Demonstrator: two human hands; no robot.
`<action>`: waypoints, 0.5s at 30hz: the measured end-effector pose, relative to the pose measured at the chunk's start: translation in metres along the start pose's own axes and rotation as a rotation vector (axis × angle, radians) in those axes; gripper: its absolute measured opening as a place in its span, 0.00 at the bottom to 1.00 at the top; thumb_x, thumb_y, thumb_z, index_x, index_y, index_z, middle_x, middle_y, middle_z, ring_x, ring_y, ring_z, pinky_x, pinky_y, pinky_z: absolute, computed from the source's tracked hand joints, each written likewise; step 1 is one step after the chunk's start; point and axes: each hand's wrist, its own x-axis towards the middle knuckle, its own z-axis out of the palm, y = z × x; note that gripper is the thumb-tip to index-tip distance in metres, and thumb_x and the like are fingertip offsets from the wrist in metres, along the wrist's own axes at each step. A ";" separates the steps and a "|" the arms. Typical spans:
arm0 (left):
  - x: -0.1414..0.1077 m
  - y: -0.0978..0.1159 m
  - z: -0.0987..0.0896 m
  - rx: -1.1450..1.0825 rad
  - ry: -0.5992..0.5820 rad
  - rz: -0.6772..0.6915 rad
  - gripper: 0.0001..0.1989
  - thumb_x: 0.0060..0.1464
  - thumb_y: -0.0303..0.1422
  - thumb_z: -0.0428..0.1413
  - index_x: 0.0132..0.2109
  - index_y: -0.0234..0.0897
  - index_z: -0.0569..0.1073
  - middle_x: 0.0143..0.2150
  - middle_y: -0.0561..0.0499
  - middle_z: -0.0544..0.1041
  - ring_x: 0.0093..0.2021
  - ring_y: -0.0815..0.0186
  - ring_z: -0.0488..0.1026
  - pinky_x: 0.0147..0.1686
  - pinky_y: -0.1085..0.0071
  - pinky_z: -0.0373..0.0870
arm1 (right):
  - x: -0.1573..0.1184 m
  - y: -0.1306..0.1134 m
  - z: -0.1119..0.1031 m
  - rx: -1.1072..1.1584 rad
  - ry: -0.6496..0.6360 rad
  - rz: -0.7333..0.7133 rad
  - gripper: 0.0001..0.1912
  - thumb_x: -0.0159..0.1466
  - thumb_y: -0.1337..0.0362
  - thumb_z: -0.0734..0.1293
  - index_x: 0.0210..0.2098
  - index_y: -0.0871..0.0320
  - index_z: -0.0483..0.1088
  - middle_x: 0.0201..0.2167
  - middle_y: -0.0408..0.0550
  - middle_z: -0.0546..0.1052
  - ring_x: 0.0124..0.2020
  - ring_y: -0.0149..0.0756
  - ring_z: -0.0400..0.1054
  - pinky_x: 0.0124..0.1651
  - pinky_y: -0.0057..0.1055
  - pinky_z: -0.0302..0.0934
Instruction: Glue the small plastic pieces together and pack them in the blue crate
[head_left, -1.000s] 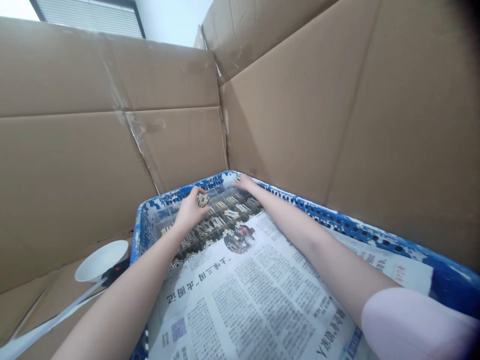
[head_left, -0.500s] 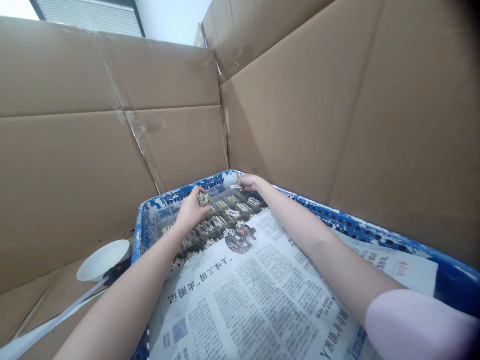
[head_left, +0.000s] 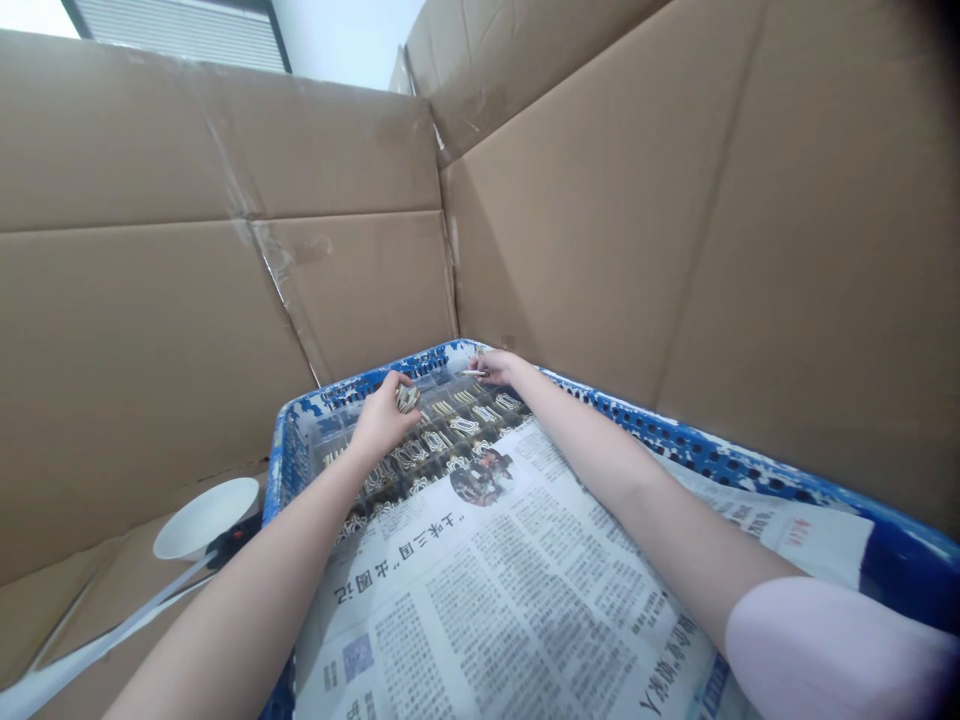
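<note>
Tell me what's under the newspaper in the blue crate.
The newspaper covers the near part of the blue plastic crate. Past its edge, a clear divided tray holds rows of metal loops; whatever lies under the sheet itself is hidden.

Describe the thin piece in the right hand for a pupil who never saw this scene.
Find the blue crate half covered by newspaper. At its far end, the right hand pinches a thin pale strip. It is held singly, unlike the bunch in the left hand.
</note>
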 end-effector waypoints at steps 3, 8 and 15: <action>-0.001 0.001 0.000 0.000 -0.013 0.000 0.17 0.39 0.32 0.52 0.40 0.39 0.62 0.25 0.57 0.64 0.22 0.71 0.57 0.24 0.76 0.52 | 0.003 0.004 -0.001 -0.035 0.028 0.012 0.16 0.61 0.61 0.59 0.47 0.61 0.62 0.44 0.50 0.66 0.41 0.34 0.64 0.41 0.37 0.62; -0.002 0.002 0.000 0.012 -0.019 0.004 0.16 0.39 0.33 0.52 0.40 0.39 0.62 0.22 0.58 0.62 0.21 0.71 0.56 0.23 0.76 0.52 | 0.002 0.008 -0.001 -0.137 0.014 0.039 0.16 0.61 0.61 0.59 0.47 0.62 0.62 0.44 0.50 0.67 0.41 0.34 0.64 0.42 0.37 0.62; -0.002 0.003 0.000 0.008 -0.018 -0.017 0.17 0.40 0.33 0.53 0.40 0.39 0.63 0.23 0.58 0.62 0.22 0.72 0.57 0.24 0.76 0.52 | -0.002 0.008 0.001 -0.267 0.055 -0.047 0.17 0.61 0.61 0.59 0.47 0.61 0.61 0.45 0.50 0.66 0.42 0.35 0.64 0.43 0.38 0.61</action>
